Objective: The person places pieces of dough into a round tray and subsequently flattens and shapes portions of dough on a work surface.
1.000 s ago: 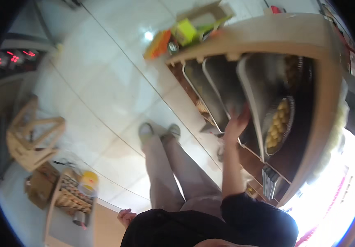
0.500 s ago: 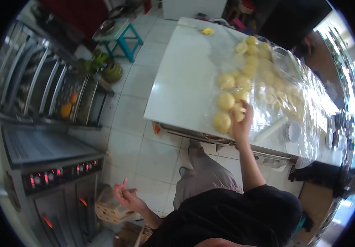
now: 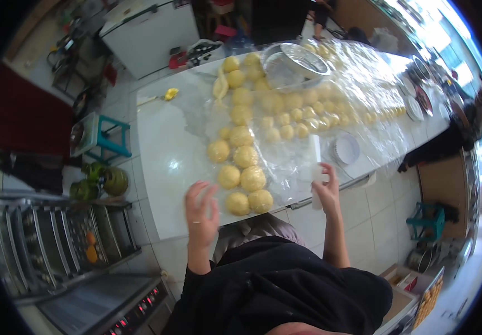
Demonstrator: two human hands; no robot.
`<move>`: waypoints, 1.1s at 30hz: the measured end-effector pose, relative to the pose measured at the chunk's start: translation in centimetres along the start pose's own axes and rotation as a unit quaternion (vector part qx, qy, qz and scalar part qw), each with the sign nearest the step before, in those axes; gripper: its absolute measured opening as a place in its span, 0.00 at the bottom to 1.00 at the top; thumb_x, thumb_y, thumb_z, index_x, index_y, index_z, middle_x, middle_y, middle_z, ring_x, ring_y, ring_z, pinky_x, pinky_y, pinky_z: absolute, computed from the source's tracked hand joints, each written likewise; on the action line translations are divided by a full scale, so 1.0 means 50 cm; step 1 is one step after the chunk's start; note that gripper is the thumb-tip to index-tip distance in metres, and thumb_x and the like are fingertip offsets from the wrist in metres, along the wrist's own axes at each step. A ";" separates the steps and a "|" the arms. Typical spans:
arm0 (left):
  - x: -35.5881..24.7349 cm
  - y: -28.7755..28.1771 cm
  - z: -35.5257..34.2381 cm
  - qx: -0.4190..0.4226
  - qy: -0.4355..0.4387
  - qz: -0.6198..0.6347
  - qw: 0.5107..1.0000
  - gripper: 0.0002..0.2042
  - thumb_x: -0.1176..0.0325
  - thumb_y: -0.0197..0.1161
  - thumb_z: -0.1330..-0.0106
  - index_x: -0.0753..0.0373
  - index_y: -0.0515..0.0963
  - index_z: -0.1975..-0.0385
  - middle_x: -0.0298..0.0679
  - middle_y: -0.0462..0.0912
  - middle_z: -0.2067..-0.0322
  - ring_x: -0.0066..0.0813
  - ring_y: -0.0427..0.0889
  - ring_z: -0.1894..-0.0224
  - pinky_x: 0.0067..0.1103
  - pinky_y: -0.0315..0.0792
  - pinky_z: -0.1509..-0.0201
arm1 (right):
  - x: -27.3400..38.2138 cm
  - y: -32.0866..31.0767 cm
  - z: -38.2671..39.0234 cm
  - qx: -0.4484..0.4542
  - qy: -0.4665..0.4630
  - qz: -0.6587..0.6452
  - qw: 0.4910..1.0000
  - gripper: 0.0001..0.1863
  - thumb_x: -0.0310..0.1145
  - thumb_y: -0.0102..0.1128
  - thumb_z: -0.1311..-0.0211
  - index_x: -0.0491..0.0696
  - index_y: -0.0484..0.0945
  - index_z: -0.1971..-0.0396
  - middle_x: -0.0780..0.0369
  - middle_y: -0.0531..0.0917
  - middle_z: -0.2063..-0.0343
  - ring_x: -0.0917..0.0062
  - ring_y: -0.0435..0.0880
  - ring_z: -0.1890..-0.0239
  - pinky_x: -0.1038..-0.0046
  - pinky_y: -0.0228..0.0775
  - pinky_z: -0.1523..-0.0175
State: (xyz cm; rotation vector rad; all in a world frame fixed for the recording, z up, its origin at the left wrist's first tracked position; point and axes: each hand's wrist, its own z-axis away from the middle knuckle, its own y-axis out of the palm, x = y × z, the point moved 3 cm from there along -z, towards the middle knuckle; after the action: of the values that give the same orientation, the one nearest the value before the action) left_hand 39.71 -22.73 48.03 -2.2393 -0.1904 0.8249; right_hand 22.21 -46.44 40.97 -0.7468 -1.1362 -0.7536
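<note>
My right hand (image 3: 328, 192) has its fingers round the near part of a white rolling pin (image 3: 314, 149), at the table's front edge. My left hand (image 3: 200, 211) is empty, fingers apart and slightly curled, over the table's near edge. Just right of it lie round yellow dough balls (image 3: 237, 204), in two columns running away from me. Clear plastic sheet (image 3: 285, 167) covers part of the dough, including many smaller balls (image 3: 286, 132) farther right. A long twisted piece of dough (image 3: 220, 88) lies at the far end of the columns.
Beside the rolling pin sits a round white tin (image 3: 346, 149). A large metal bowl (image 3: 277, 67) stands at the back of the white table (image 3: 165, 145). To the left are a tray rack (image 3: 45, 240), an oven (image 3: 104, 310) and a teal stool (image 3: 109, 137). Another person (image 3: 464, 123) is at far right.
My right hand has left the dough balls and now grips the rolling pin. My left hand has come up from my side to the table. The view has swung right, toward the table.
</note>
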 end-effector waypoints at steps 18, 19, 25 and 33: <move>0.169 -0.048 0.072 0.336 -0.342 0.595 0.646 0.08 0.67 0.49 0.41 0.62 0.62 0.67 0.33 0.65 0.76 0.24 0.71 0.80 0.18 0.66 0.78 | -0.152 0.151 -0.128 -0.088 -0.099 0.342 0.930 0.10 0.28 0.51 0.52 0.42 0.72 0.68 0.53 0.76 0.76 0.62 0.75 0.71 0.67 0.66 0.65; 0.182 -0.045 0.077 0.264 -0.342 0.604 0.670 0.07 0.69 0.49 0.42 0.62 0.62 0.67 0.33 0.64 0.75 0.23 0.70 0.81 0.18 0.66 0.78 | -0.141 0.173 -0.143 -0.099 -0.154 0.276 0.944 0.09 0.26 0.50 0.52 0.42 0.72 0.69 0.53 0.76 0.74 0.60 0.74 0.68 0.65 0.66 0.63; 0.236 -0.066 0.057 0.061 -0.339 0.615 0.710 0.07 0.72 0.52 0.45 0.61 0.62 0.68 0.34 0.63 0.71 0.21 0.68 0.81 0.17 0.65 0.78 | -0.088 0.194 -0.221 -0.093 -0.065 0.296 0.949 0.16 0.37 0.49 0.47 0.39 0.71 0.64 0.53 0.77 0.72 0.62 0.75 0.72 0.68 0.67 0.66; 0.314 -0.113 0.084 -0.066 -0.363 0.540 0.757 0.07 0.71 0.54 0.45 0.59 0.62 0.70 0.32 0.65 0.74 0.20 0.68 0.81 0.17 0.63 0.79 | -0.034 0.235 -0.176 0.154 -0.032 -0.152 0.976 0.14 0.36 0.49 0.48 0.46 0.74 0.63 0.62 0.77 0.71 0.78 0.74 0.76 0.82 0.63 0.75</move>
State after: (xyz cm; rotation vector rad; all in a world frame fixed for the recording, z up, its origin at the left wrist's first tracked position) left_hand 50.01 -10.48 41.74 -1.8828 0.8077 2.3304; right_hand 35.98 -47.15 35.59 -0.3410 -1.4073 -0.7866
